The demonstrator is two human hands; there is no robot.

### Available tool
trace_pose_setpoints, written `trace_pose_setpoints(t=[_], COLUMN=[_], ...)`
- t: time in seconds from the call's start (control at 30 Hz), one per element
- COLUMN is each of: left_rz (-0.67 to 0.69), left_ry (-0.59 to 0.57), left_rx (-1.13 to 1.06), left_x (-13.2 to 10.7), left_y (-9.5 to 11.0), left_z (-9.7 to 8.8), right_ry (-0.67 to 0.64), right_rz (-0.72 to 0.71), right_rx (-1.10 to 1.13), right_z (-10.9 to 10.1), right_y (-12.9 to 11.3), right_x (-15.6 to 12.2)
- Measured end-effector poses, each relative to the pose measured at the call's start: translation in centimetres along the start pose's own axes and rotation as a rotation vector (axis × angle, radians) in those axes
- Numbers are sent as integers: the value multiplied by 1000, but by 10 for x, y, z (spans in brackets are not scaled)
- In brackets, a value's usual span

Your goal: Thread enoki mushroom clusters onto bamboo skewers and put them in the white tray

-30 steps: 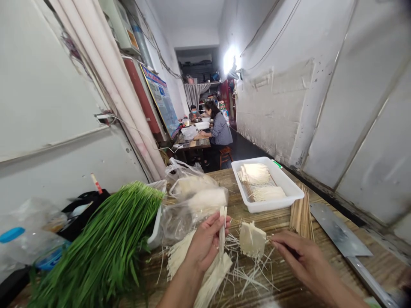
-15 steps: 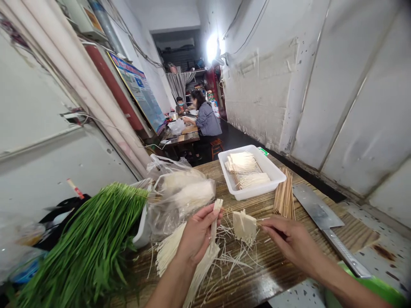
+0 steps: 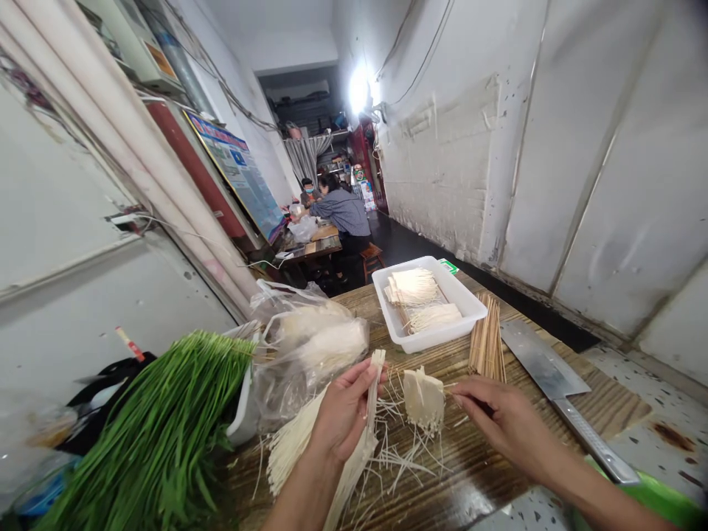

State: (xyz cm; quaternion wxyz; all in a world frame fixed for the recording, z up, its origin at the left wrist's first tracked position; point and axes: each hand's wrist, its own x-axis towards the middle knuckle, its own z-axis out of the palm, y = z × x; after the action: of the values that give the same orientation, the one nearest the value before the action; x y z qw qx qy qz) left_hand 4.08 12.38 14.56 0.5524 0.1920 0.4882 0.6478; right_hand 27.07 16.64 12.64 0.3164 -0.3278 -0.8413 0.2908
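My left hand pinches a thin strip of enoki mushrooms between thumb and fingers, its cut end pointing up. In my right hand is the end of a thin bamboo skewer, held nearly level. A flat fan of enoki is threaded on the skewer's left part, just above the wooden board and apart from the strip. Below my left wrist lies a larger pile of enoki, partly hidden by my forearm. Loose enoki stems are scattered between my hands.
A white plastic tub holds finished-looking enoki skewers. Bamboo skewers and a cleaver lie to its right. Bagged enoki and green chives are at the left. Beyond, people sit at another table.
My view has shifted slightly. Both hands keep their hold on the enoki strip and the skewer, nearly unmoved. The person in the striped top in the background leans further forward over the table.
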Motion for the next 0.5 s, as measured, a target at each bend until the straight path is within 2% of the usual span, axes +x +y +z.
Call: trace_pose_setpoints(t=[0.5], left_rz=[14], left_ry=[47], left_rx=[-12], left_x=[-5], left_y=[7], left_z=[6], right_ry=[11], right_rz=[-6], right_rx=[-44], right_z=[-5], right_y=[-6], right_x=[2])
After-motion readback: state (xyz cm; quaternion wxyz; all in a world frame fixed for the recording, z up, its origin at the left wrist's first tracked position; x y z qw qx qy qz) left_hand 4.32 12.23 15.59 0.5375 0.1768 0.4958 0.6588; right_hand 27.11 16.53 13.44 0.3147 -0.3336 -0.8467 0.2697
